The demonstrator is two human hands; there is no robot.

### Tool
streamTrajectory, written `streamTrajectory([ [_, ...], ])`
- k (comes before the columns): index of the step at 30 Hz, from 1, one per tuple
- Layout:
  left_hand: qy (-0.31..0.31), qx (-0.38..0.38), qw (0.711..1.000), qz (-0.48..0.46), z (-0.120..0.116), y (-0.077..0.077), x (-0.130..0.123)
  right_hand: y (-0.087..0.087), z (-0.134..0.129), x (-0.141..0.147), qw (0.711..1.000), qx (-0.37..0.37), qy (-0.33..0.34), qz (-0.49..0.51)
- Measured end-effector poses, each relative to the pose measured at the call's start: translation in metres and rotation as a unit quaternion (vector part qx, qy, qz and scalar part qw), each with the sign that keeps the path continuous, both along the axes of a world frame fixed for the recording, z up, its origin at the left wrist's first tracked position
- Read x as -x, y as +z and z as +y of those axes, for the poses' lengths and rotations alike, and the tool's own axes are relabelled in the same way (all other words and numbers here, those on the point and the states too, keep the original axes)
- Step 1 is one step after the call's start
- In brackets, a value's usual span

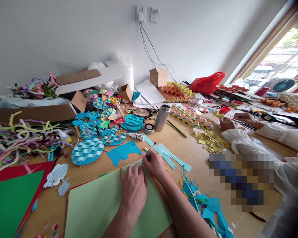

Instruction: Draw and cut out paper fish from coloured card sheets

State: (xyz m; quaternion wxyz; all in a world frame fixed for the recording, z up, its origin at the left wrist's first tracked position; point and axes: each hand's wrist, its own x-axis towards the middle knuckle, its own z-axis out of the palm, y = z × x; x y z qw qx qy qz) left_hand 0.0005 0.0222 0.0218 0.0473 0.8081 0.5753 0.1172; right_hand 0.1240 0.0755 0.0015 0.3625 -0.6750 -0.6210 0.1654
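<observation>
Fingers extended, my left hand (pixel 133 188) lies flat on a pale green sheet of paper (pixel 96 205), close to its far edge. My right hand (pixel 155 165) grips a pen (pixel 151 149) with its tip end low, beside my left fingertips. A small pale edge shows under the fingers there, too covered to make out. Just beyond the sheet lie blue paper offcuts (pixel 126 152) and light blue paper strips (pixel 173 157). Several coloured sheets seem stacked beneath the green one.
Wavy blue paper discs (pixel 87 151), a glue bottle (pixel 136 136) and a metal flask (pixel 162 117) stand beyond. Pipe cleaners (pixel 20 138) heap at left; blue scraps (pixel 208 208) lie at right. Another person's hands (pixel 228 124) work at the far right, near egg trays (pixel 188 115).
</observation>
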Motion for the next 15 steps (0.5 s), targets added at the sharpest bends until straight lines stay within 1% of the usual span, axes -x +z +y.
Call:
streamTrajectory([
  [6, 0.000, -0.011, 1.000, 0.010, -0.0003, 0.0014, 0.0003, 0.0004, 0.0004, -0.0006, 1.000, 0.008, -0.006, 0.007],
  [15, -0.001, -0.005, 1.000, 0.011, 0.0001, 0.0027, 0.0006, 0.0027, -0.0009, -0.0002, 1.000, 0.013, -0.012, 0.002],
])
